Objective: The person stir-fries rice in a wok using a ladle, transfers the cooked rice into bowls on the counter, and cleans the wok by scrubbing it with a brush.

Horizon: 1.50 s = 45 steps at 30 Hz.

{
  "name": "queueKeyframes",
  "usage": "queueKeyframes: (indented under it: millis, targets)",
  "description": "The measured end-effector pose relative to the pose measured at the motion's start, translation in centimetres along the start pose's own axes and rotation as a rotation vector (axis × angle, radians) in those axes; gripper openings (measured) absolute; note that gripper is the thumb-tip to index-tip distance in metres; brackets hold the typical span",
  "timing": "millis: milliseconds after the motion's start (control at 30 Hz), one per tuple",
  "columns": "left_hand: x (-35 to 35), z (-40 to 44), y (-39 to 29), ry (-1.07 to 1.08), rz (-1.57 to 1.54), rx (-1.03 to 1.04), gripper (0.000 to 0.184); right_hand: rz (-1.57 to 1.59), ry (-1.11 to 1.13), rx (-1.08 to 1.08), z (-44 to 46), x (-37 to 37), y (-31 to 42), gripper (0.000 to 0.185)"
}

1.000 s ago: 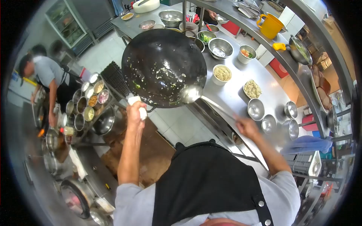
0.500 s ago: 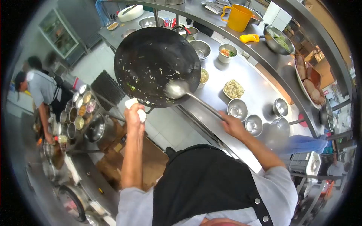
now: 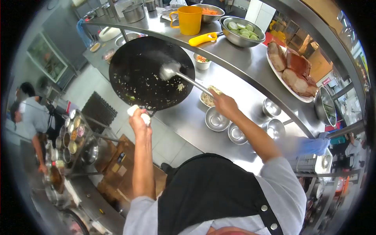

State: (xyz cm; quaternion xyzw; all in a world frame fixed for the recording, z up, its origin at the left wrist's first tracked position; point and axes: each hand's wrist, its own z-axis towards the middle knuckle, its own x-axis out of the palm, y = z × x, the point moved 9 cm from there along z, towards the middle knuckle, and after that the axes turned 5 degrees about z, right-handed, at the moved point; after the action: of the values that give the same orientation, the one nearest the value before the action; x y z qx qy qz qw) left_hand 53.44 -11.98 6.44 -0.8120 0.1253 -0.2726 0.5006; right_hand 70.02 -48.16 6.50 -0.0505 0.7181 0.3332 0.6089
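A large black wok (image 3: 143, 64) hangs tilted over the edge of the steel counter, with bits of chopped food stuck to its inside. My left hand (image 3: 140, 123) is closed around the wok's near handle through a folded white cloth (image 3: 145, 119). My right hand (image 3: 225, 105) grips the long metal handle of a ladle (image 3: 187, 79). Its blurred head is inside the wok, over the right half. Beneath my right hand is a bowl of pale chopped food (image 3: 206, 100), partly covered by it. Several steel bowls, including a near one (image 3: 217, 119), stand beside my right forearm.
An overhead shelf holds an orange jug (image 3: 189, 20), a yellow-handled pan of green slices (image 3: 244, 33) and a platter of meat chunks (image 3: 290, 74). A small bowl of chopped vegetables (image 3: 202, 62) sits beyond the wok. At left, a co-worker (image 3: 33, 113) leans beside a rack of containers (image 3: 72, 135).
My view has shifted right, showing more of the shelf. The wok has moved over the counter edge, and my right hand with the ladle has moved up and left, over the food bowl.
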Motion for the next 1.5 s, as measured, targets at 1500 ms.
queueKeyframes:
  millis: [1500]
  targets:
    - [-63.7, -33.5, -0.6, -0.822, -0.835, -0.154, 0.012, 0.398, 0.965, -0.567, -15.0, 35.5, 60.9, 0.053]
